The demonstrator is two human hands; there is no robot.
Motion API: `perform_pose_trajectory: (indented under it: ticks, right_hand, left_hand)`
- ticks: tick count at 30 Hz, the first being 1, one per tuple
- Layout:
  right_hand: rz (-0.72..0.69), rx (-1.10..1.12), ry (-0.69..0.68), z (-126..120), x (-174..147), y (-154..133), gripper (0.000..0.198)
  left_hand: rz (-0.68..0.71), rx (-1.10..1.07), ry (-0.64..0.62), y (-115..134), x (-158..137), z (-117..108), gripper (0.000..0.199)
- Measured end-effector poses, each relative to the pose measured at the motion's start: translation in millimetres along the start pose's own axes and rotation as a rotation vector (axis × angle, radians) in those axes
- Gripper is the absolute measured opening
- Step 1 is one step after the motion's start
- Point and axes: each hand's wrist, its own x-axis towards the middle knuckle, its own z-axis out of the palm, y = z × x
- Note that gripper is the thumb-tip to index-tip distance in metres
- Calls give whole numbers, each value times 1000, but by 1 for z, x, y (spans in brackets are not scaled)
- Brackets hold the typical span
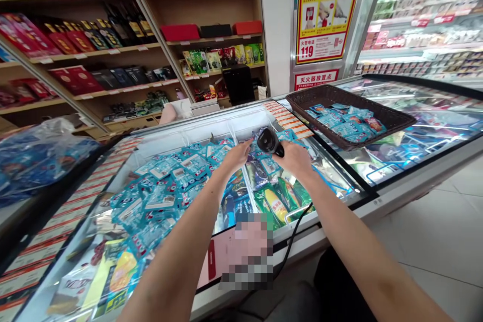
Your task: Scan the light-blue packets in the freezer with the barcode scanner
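Observation:
My right hand (296, 158) is wrapped round the handle of a black barcode scanner (267, 140), held over the open chest freezer (222, 128). The scanner's cord (292, 234) hangs down over the freezer's front edge. Just left of the scanner, my left hand (238, 156) has its fingers drawn together above the white divider; what they hold, if anything, is hidden. Blue ice-cream packets (177, 171) lie in a heap in the left compartment. Right of the divider are green-and-yellow corn-shaped ice-cream packs (277, 201) and dark wrapped packs (257, 173).
A brown wicker basket (400, 119) with blue packets rests on the freezer's right side. A plastic bag of blue packets (41, 153) is at the left edge. Price-label strips (75, 216) line the freezer. Shelves with boxes and bottles (109, 32) stand behind.

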Motion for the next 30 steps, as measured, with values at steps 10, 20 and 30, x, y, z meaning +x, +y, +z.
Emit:
perform_pose_trajectory:
  ticks: [10,20,30]
  right_hand:
    - [-36,13,-38,1,0,-3,31]
    - [-113,1,-13,4,-3,-4,31]
    - [-268,42,-58,6,-7,-7,27]
  left_hand:
    - [-17,-42,45,-15,-1,4,39]
    - [-244,-389,181,-29,-22,-2,35]
    - [-394,-1065,362,-35,-48,0,49]
